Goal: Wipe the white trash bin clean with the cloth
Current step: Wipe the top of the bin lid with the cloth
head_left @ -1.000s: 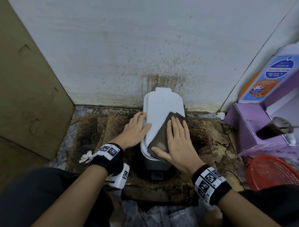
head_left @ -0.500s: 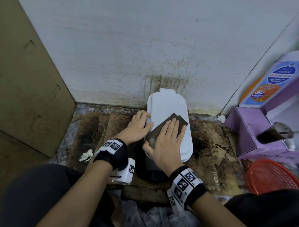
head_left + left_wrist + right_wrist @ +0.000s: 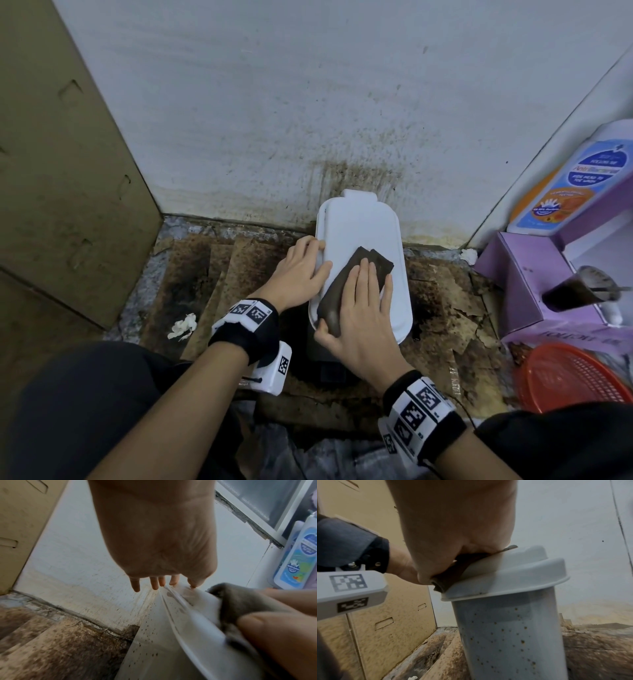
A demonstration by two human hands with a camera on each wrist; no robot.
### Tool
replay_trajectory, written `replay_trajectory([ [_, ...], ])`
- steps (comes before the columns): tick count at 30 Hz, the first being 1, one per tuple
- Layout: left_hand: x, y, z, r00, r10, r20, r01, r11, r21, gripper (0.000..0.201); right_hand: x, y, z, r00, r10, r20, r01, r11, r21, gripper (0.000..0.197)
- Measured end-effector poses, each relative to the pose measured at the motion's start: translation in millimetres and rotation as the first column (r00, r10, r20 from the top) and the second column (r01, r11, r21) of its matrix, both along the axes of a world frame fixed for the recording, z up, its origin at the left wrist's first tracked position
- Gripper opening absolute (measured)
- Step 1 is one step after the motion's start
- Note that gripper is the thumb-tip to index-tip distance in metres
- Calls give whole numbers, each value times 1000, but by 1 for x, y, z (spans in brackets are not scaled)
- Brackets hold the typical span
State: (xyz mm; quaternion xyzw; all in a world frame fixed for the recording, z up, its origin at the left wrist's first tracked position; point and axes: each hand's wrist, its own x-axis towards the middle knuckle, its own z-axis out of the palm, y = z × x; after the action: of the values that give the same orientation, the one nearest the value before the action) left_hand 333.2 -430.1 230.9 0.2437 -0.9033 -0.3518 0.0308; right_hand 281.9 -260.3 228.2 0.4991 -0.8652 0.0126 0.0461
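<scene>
The white trash bin (image 3: 363,236) stands against the stained wall with its lid closed. Brown specks dot its side (image 3: 508,635). A folded dark brown cloth (image 3: 342,284) lies on the near left half of the lid. My right hand (image 3: 366,284) presses it down with straight fingers, thumb against the cloth's near end (image 3: 452,572). My left hand (image 3: 308,260) rests on the lid's left rim, thumb on top and fingers (image 3: 154,584) straight over the edge. In the left wrist view the cloth (image 3: 240,601) bunches beside the lid (image 3: 197,615).
A brown cardboard panel (image 3: 68,171) walls the left side. Stained cardboard sheets (image 3: 222,274) cover the floor, with a crumpled tissue (image 3: 183,325) on them. To the right are a purple box (image 3: 527,274), a soap bottle (image 3: 565,185), a cup of dark drink (image 3: 575,291) and a red basket (image 3: 565,377).
My right hand has slid the cloth across the lid from its right side toward the left and near end. My left hand has stayed on the left rim.
</scene>
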Motion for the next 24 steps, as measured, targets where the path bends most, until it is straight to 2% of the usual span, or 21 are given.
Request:
replay_trajectory([
  [4, 1, -2, -1, 1000, 0, 1, 0, 1000, 19, 50, -7, 17, 2, 997, 71, -26, -70, 997, 45, 98],
  [7, 1, -3, -1, 1000, -2, 0, 2, 999, 35, 50, -7, 19, 3, 998, 66, -22, -65, 996, 62, 99],
  [12, 2, -7, 2, 1000, -10, -3, 10, 996, 85, 49, 11, -1, 3, 995, -103, 1, 103, 995, 5, 95],
  [17, 3, -7, 4, 1000, -6, -4, 6, 994, 105, 47, 28, -31, -1, 956, -281, 86, 287, 955, -69, 92],
  [20, 2, -7, 4, 1000, 1, -8, 0, 994, 108, 46, 31, -37, -2, 947, -305, 102, 314, 944, -97, 92],
  [24, 3, -7, 4, 1000, -10, -15, 11, 995, 97, 46, 28, -29, -2, 961, -251, 117, 265, 957, -115, 93],
])
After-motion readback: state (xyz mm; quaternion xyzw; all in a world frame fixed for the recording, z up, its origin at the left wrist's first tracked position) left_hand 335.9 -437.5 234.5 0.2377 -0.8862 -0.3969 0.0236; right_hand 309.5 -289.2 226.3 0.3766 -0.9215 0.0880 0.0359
